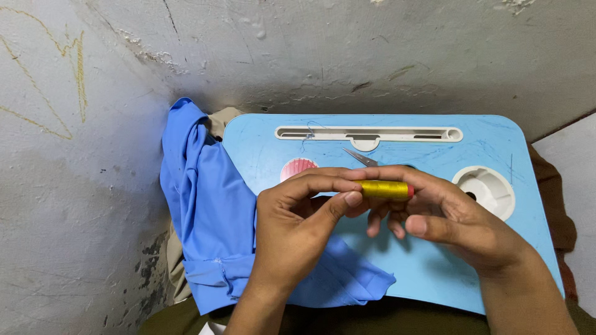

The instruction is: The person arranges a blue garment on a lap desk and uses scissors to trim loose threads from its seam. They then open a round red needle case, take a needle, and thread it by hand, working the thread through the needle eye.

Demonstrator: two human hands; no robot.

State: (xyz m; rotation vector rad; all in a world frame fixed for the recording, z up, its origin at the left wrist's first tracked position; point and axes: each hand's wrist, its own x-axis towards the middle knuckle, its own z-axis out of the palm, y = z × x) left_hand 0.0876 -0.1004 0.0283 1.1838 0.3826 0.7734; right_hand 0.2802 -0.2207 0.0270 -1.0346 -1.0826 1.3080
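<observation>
The right hand [459, 229] and the left hand [298, 223] are pinching a yellow thread spool with red ends [385, 189] between closed fingertips at frame centre, above the light blue plastic desk [434, 273].

Your left hand [298, 217] and right hand [447, 214] meet fingertip to fingertip in front of you, both pinching, wrists angled inward, forearms bare.

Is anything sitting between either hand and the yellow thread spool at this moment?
Nothing visible does. The yellow thread spool is already pinched between the fingers of the left hand and the right hand, above the blue lap table. Scissor tips and a pink spool lie behind, apart from the grip.
</observation>
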